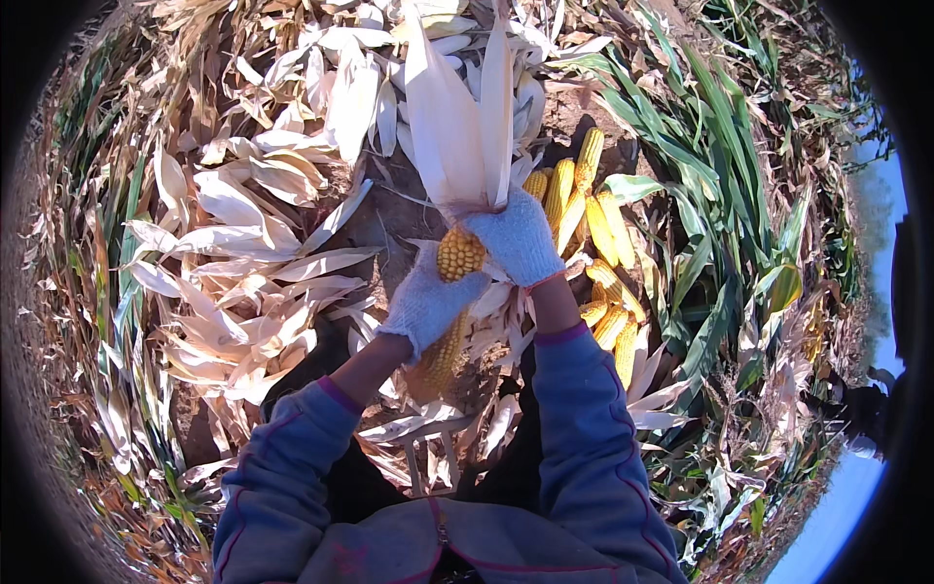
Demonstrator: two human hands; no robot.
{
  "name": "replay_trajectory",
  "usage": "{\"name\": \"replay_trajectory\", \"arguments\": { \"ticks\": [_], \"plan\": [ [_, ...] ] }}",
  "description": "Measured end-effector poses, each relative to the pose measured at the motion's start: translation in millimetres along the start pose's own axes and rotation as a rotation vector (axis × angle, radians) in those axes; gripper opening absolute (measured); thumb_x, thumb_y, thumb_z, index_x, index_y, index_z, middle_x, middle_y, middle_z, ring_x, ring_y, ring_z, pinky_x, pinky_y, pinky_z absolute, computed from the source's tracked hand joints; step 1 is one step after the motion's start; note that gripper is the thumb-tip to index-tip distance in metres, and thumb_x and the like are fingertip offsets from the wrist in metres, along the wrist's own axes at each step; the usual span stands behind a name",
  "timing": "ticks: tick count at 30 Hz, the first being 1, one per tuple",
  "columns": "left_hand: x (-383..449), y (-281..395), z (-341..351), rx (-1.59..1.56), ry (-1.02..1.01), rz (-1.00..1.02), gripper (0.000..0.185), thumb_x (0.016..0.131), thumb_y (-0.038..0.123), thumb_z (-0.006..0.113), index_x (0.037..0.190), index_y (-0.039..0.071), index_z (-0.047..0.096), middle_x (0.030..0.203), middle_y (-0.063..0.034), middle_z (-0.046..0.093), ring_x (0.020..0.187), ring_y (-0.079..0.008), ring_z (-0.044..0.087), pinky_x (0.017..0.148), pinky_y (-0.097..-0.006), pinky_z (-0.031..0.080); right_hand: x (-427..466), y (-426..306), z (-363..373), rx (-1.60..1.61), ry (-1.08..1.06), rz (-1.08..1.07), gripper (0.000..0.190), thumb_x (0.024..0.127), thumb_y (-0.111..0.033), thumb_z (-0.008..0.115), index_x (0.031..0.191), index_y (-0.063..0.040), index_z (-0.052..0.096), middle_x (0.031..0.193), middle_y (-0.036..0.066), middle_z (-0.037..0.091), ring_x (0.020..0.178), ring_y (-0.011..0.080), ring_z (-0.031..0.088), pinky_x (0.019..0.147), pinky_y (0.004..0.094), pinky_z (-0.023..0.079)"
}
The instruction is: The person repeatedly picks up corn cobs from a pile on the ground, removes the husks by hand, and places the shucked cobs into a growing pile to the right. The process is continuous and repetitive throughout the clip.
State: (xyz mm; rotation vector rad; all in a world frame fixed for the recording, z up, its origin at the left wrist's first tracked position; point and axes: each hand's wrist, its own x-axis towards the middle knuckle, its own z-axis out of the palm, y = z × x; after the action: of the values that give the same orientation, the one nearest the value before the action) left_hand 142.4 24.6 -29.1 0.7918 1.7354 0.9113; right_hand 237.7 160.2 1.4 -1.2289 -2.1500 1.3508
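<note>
My left hand (pixel 436 299), in a white knitted glove, is wrapped around a yellow ear of corn (pixel 460 255). The ear passes through the grip and its lower end shows blurred below the hand. My right hand (pixel 516 235), gloved the same way, is closed on the pale dry husk (pixel 452 131) at the ear's upper end. The husk leaves are peeled back and stand out away from me. My right fingers are partly hidden behind the glove and husk.
Several bare ears of corn (pixel 602 219) lie in a pile to the right. Dry husks (pixel 241 292) heap up on the left. Green corn leaves (pixel 700 168) and cut stalks flank both sides. Between my legs stands a small metal frame (pixel 430 438). A dark figure (pixel 865 416) shows at the far right.
</note>
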Motion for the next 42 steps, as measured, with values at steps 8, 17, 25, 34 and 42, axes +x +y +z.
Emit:
{"name": "replay_trajectory", "arguments": {
  "ticks": [8,17,25,34,42],
  "plan": [
    [0,7,-1,-0.068,-0.035,0.040,0.050,0.086,0.028,0.071,0.123,0.003,0.048,0.104,-0.0065,0.061,0.092,-0.0132,0.059,0.081,-0.0302,0.050,-13,1,19,-0.084,0.118,-0.150,0.031,0.086,-0.024,0.069,0.105,-0.001,0.064,0.084,0.019,0.068,0.080,0.0319,0.068,0.070,0.0388,0.052],
    [-16,21,3,-0.739,-0.292,-0.084,0.046,0.090,0.037,0.063,0.119,0.004,0.051,0.093,-0.0100,0.063,0.076,-0.0180,0.064,0.067,-0.0305,0.055,2,23,19,1.561,0.141,0.033,0.017,0.100,-0.021,0.048,0.099,-0.009,0.060,0.072,-0.001,0.054,0.056,0.0106,0.050,0.050,0.0256,0.044],
    [-24,28,-18,-1.130,-0.333,0.014,0.041,0.093,0.045,0.057,0.110,0.008,0.055,0.083,-0.0078,0.065,0.066,-0.0181,0.066,0.058,-0.0298,0.057,6,90,-89,1.854,0.285,-0.007,0.028,0.100,-0.033,0.042,0.082,-0.014,0.053,0.062,-0.008,0.045,0.048,0.0045,0.040,0.040,0.0193,0.032],
    [-2,18,-59,-1.210,0.061,0.052,0.051,0.091,0.052,0.059,0.113,0.006,0.051,0.084,-0.0105,0.064,0.072,-0.0224,0.067,0.064,-0.0362,0.060,-20,9,-33,0.829,0.227,0.305,0.019,0.091,-0.028,0.062,0.086,-0.011,0.056,0.064,-0.006,0.043,0.047,0.0044,0.035,0.041,0.0203,0.031],
    [8,16,-52,-0.942,0.037,0.083,0.048,0.096,0.049,0.053,0.120,0.007,0.052,0.085,-0.0074,0.065,0.069,-0.0188,0.066,0.061,-0.0309,0.058,-15,-3,16,0.383,-0.155,0.318,0.043,0.080,-0.030,0.076,0.107,0.002,0.065,0.081,0.004,0.065,0.071,0.0100,0.058,0.065,0.0257,0.048]
  ]
}}
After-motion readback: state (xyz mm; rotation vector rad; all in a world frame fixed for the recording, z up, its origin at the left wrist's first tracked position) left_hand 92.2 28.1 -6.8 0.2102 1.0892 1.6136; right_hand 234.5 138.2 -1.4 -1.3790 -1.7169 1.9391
